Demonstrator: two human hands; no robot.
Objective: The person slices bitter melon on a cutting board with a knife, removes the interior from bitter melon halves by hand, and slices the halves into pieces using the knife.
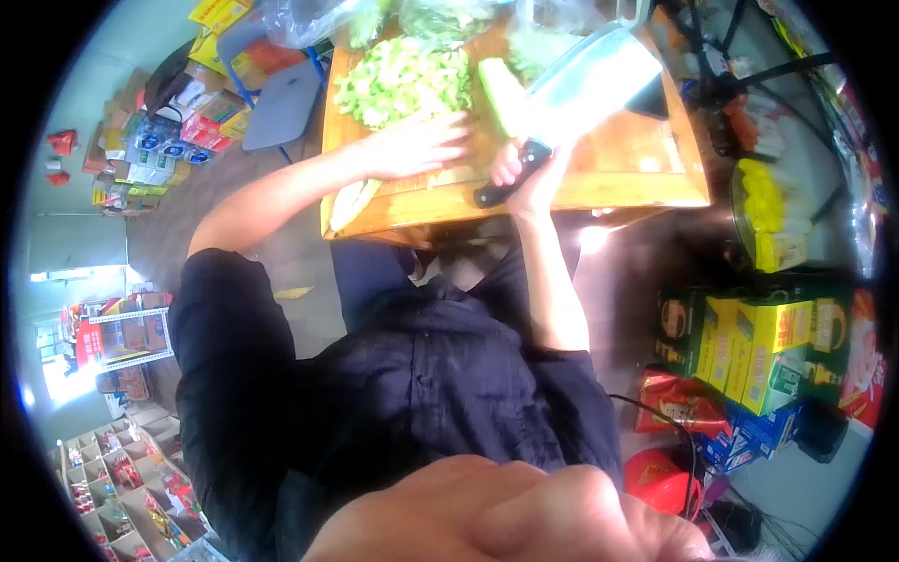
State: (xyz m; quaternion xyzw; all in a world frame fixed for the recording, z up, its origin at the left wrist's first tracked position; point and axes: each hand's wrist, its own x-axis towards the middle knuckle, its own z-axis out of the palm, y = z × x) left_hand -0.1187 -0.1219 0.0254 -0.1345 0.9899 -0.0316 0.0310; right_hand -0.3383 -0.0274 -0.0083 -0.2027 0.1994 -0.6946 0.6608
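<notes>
Now | right hand (537, 180) grips cleaver (592, 84) | left hand (417, 148) spread beside chopped greens (403, 82) | vegetable (501, 92) ahead of nearer right hand, long axis outward

Here's a creased, near-black shirt (468, 375) filling the lower centre of the frame, its placket (417, 365) running down the front; loose dark sleeves (229, 328) stop around the elbows, bare forearms (290, 195) beyond, dark navy trousers (367, 286) mid-frame.

On the table (618, 190), chopped vegetables (405, 80) lie left of a vegetable piece (500, 91), with plastic bags (451, 21) behind both.
</notes>
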